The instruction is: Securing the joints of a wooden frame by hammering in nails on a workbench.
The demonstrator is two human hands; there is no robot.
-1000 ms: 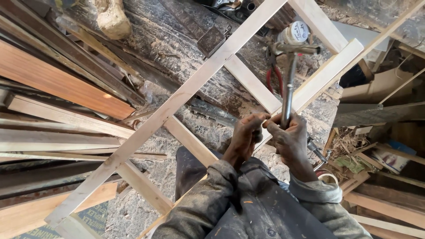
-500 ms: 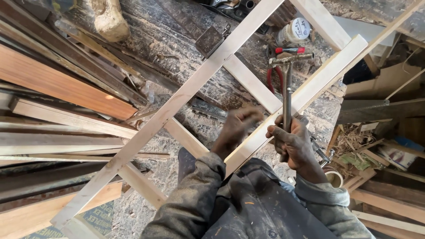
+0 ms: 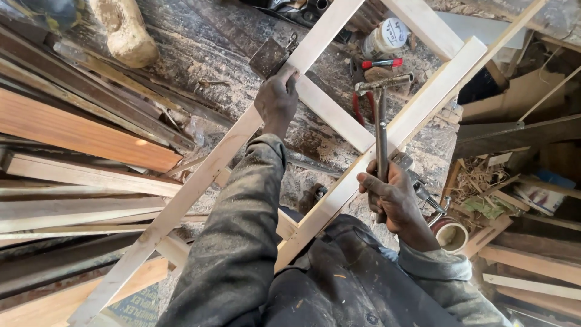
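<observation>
Dusty grey-green jacket sleeves [image 3: 242, 242], worn and seemingly flecked with sawdust.

Floor [image 3: 200, 54]: dark, rough, coated in sawdust and wood shavings. Left side: stack of long timber planks [image 3: 72, 175], pale and reddish-brown, lying roughly horizontal. Top left: rounded pale wood block [image 3: 124, 30] on floor. Right side: loose offcuts and boards [image 3: 532, 266], curled shavings [image 3: 478, 181] between them. Top centre: white cylindrical container [image 3: 384, 37] on floor. Light: daylight, bright on upper right, shaded along lower left.
</observation>
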